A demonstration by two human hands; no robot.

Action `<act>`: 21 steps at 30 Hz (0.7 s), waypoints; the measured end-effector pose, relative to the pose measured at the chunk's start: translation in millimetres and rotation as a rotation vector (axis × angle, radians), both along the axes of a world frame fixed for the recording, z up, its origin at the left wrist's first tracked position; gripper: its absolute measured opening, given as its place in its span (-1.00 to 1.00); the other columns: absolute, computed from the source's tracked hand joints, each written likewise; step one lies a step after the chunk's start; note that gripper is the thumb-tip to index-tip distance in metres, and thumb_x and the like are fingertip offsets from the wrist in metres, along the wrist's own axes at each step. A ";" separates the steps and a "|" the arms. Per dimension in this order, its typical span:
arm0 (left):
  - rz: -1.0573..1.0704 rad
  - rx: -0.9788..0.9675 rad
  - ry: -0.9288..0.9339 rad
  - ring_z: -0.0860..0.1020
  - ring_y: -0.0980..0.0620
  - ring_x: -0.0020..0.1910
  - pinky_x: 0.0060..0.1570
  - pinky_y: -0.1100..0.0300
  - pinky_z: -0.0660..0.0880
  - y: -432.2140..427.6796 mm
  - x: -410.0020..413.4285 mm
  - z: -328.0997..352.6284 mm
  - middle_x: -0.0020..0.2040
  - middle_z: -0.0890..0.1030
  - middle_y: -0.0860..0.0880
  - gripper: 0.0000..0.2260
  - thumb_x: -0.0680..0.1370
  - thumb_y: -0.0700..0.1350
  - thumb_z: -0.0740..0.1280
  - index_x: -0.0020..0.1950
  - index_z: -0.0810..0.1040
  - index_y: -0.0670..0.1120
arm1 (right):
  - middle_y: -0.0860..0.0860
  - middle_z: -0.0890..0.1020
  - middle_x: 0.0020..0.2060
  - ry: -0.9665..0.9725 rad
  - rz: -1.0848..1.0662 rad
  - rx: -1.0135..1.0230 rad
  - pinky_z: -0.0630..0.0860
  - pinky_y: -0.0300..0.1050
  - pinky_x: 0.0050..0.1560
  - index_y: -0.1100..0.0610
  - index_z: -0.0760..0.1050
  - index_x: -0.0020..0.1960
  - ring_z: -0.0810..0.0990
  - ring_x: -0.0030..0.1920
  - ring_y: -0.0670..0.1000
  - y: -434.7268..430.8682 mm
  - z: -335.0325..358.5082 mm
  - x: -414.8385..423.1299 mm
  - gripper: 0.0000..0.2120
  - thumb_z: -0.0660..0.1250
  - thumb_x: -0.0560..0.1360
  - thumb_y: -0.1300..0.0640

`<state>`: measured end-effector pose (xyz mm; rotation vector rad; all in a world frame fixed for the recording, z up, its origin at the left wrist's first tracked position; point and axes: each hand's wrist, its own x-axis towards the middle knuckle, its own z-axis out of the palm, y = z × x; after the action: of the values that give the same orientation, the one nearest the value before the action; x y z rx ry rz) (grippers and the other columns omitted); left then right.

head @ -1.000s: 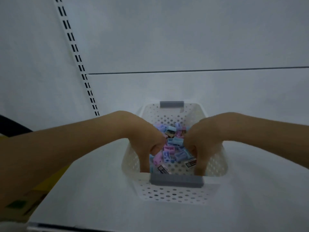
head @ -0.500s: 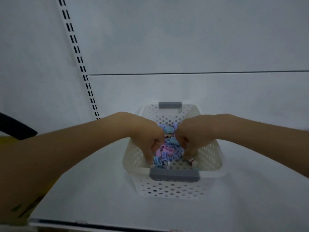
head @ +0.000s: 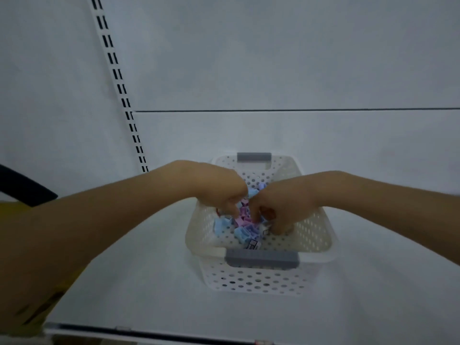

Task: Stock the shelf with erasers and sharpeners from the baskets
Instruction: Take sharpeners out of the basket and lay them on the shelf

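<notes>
Blue and pink sharpeners [head: 242, 231], seemingly, heaped in white perforated basket [head: 316, 232] on shelf [head: 149, 282].

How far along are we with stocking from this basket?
Done: nothing visibly; no pastel pieces lie on the shelf outside the basket. In hand: left hand and right hand have curled fingers in the heap; an actual grip is hidden. Left: the whole heap is yet to be set out.
</notes>
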<state>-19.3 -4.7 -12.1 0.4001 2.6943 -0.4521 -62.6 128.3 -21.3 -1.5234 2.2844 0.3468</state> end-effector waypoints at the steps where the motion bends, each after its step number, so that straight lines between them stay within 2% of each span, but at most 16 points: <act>1: 0.009 0.000 0.045 0.37 0.01 -0.27 -0.40 0.27 0.23 -3.5 -0.8 4.3 -0.23 0.45 -0.04 -0.74 0.57 0.05 0.22 -0.09 0.42 -0.14 | -0.19 0.36 -0.26 -0.032 0.027 0.005 0.31 -0.36 -0.28 0.04 0.41 0.23 0.35 -0.29 -0.19 -0.2 0.0 0.0 -0.66 0.32 0.46 0.13; 5: 0.051 0.146 0.202 0.38 0.09 -0.26 -0.32 0.29 0.28 -21.2 -4.7 19.4 -0.25 0.43 0.10 -0.78 0.57 0.07 0.20 -0.15 0.32 -0.04 | -0.17 0.44 -0.16 -0.170 0.132 -0.001 0.38 -0.28 -0.08 -0.01 0.48 0.17 0.41 -0.18 -0.17 -4.5 -10.6 7.1 -0.73 0.34 0.47 0.12; 9: 0.064 0.269 0.261 0.41 0.17 -0.28 -0.28 0.27 0.34 -25.1 -8.3 23.5 -0.12 0.53 0.03 -0.80 0.59 0.06 0.15 -0.17 0.28 0.01 | 0.00 0.49 0.08 -0.080 0.181 0.041 0.47 -0.08 0.09 -0.01 0.43 0.14 0.45 0.03 0.01 -13.7 -26.5 9.8 -0.75 0.31 0.49 0.14; 13: 0.050 0.335 0.226 0.50 0.19 -0.27 -0.28 0.31 0.38 -23.6 -11.2 22.1 -0.07 0.54 0.04 -0.86 0.59 0.02 0.16 -0.09 0.31 -0.03 | 0.01 0.48 0.08 -0.036 0.222 0.012 0.44 -0.13 0.02 0.04 0.45 0.12 0.44 0.03 0.00 -16.1 -28.6 7.8 -0.78 0.32 0.48 0.16; 16: 0.043 0.329 0.209 0.52 0.20 -0.27 -0.27 0.30 0.38 -25.8 -11.9 23.1 -0.07 0.53 0.07 -0.86 0.58 0.01 0.18 -0.05 0.34 -0.04 | -0.04 0.49 0.02 -0.059 0.214 -0.051 0.40 -0.19 0.04 0.07 0.50 0.11 0.43 0.02 -0.04 -13.8 -22.8 5.2 -0.78 0.35 0.47 0.12; 21: 0.046 0.325 0.233 0.54 0.19 -0.27 -0.21 0.26 0.41 -32.7 -17.0 30.6 -0.07 0.52 0.08 -0.87 0.58 0.00 0.20 -0.01 0.37 -0.05 | -0.18 0.48 -0.14 -0.105 0.083 -0.215 0.32 -0.48 -0.25 0.03 0.54 0.08 0.43 -0.26 -0.26 -7.7 6.3 -0.4 -0.78 0.40 0.43 0.06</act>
<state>-36.4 -37.4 18.5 0.3935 3.0056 -0.0463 -63.0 120.6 -15.0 -1.7012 2.2396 0.0412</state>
